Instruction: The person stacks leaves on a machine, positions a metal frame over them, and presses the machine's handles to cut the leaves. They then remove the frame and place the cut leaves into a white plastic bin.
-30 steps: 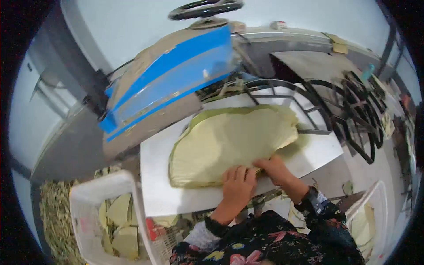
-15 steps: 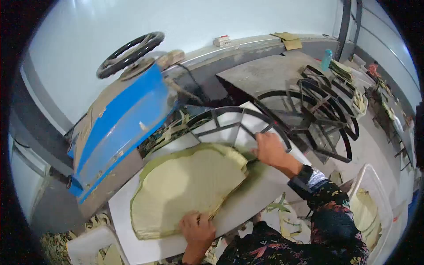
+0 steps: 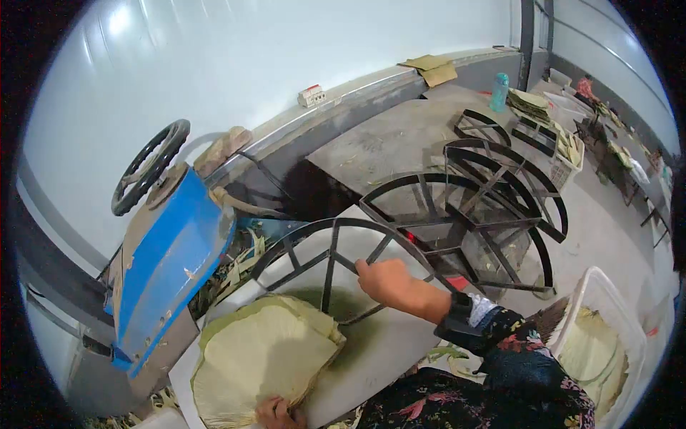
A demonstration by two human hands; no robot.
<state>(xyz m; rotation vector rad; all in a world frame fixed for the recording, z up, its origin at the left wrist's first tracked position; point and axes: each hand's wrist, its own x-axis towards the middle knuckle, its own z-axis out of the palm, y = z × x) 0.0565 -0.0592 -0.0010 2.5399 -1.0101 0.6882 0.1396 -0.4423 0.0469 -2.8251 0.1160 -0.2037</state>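
Note:
A thick stack of pale green fan-shaped leaves (image 3: 261, 350) lies on a white board (image 3: 364, 357). At the stack's lower edge is my left hand (image 3: 280, 413), its fingers curled against the leaves. My right hand (image 3: 389, 284) is closed on a bar of a black semicircular metal frame (image 3: 330, 254), which rests on the board just behind the stack. The frame has a curved rim and several inner bars. A dark green stain shows on the board beside the leaves.
A blue machine (image 3: 168, 264) with a black handwheel (image 3: 150, 168) stands at the left. More black frames (image 3: 493, 193) lie on a grey table (image 3: 379, 136), with a turquoise bottle (image 3: 499, 91) behind. At the right is a white crate (image 3: 632, 322) of leaves. A person (image 3: 585, 87) is far off.
The view has shifted to the right. My left hand and the leaf stack appear lower and further left. The frame now shows more fully beside the stack, with my right hand on its bar.

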